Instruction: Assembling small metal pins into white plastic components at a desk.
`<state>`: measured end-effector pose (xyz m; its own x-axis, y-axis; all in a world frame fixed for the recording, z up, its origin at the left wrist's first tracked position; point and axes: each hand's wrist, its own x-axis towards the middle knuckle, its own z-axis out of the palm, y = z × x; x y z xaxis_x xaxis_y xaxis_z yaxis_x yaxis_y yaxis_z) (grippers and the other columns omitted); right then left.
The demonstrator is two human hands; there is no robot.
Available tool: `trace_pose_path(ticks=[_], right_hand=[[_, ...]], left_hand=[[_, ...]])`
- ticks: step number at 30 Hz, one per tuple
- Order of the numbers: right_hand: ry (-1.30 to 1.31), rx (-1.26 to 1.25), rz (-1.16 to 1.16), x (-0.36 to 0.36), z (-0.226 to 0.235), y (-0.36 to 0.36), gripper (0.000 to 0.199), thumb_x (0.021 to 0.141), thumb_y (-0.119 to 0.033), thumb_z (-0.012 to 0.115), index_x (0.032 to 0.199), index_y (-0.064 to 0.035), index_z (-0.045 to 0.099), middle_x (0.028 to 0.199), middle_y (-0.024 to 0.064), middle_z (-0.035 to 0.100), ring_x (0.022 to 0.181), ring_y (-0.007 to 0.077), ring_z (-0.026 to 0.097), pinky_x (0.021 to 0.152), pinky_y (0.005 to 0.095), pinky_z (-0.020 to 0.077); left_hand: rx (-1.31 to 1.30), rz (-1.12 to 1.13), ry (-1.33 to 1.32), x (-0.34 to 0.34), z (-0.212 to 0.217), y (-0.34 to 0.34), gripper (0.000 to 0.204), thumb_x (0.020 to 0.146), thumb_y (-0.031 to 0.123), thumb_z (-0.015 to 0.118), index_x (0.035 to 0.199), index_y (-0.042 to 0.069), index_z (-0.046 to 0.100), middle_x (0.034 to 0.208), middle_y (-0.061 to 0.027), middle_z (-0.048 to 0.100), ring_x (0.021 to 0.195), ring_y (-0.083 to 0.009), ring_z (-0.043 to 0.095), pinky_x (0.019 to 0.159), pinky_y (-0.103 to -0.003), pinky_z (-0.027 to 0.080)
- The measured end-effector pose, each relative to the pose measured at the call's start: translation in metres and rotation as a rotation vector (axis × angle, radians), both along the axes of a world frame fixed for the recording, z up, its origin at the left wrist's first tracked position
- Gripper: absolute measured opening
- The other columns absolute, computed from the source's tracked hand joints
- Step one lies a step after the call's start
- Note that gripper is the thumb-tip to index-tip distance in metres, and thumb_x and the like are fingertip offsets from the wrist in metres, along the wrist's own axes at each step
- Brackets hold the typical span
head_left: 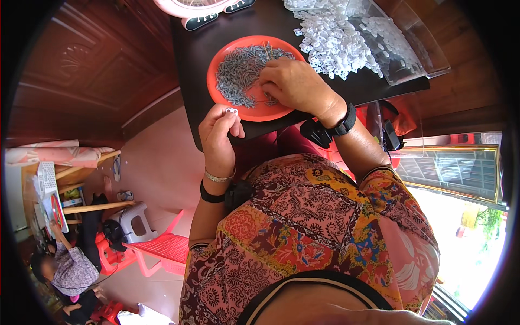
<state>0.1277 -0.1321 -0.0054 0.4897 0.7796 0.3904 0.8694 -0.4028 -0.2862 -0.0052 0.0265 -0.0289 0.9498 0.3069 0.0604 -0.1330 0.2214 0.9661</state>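
Observation:
A small white plastic piece with holes (232, 111) is pinched between the thumb and fingers of my left hand (218, 130), just off the near left rim of a round orange-red plate (260, 112). Many small grey screw-like pieces (238, 73) lie heaped on that plate. Over its right side, my right hand (292, 84) reaches down into the grey pieces with its fingers drawn together. Whatever those fingertips hold is hidden beneath the hand. A thin yellowish stick-like thing (269, 51) shows among the grey pieces behind my right hand.
The plate stands on a dark table (189, 81). A heap of white plastic pieces (336, 46) lies at the back right, beside and in a clear plastic bin (428, 46). A pink-and-white object (200, 13) sits at the far edge. Another person (76, 268) and a red chair (162, 246) are at left.

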Motion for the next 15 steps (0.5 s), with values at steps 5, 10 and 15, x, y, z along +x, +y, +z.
trace_pose_path(ticks=[5, 10, 15], right_hand=[[0.02, 0.005, 0.08, -0.009, -0.003, 0.016, 0.008, 0.078, -0.016, 0.061, 0.078, -0.0079, 0.063, 0.08, 0.0095, 0.06, 0.078, 0.0295, 0.061, 0.067, 0.0401, 0.0491], [-0.036, -0.016, 0.075, -0.008, -0.008, 0.019, 0.009, 0.078, -0.017, 0.061, 0.076, -0.0083, 0.062, 0.079, 0.0095, 0.062, 0.076, 0.0292, 0.063, 0.066, 0.0404, 0.0499], [0.046, 0.058, -0.009, -0.005, -0.007, 0.014, 0.01, 0.081, -0.015, 0.06, 0.082, -0.005, 0.06, 0.08, 0.0103, 0.06, 0.079, 0.0309, 0.06, 0.067, 0.0397, 0.0486]], left_hand=[[-0.02, -0.004, -0.017, 0.001, -0.002, 0.0, 0.016, 0.086, 0.012, 0.044, 0.076, 0.002, 0.051, 0.062, -0.0025, 0.045, 0.057, -0.0122, 0.046, 0.056, -0.025, 0.038], [0.002, -0.014, -0.007, 0.0, -0.003, 0.001, 0.015, 0.086, 0.011, 0.044, 0.078, 0.001, 0.052, 0.062, -0.0026, 0.045, 0.058, -0.0121, 0.046, 0.057, -0.026, 0.04], [0.013, -0.018, -0.023, 0.0, -0.006, 0.002, 0.014, 0.086, 0.011, 0.044, 0.08, 0.001, 0.052, 0.063, -0.0028, 0.046, 0.058, -0.0122, 0.045, 0.057, -0.026, 0.041]])
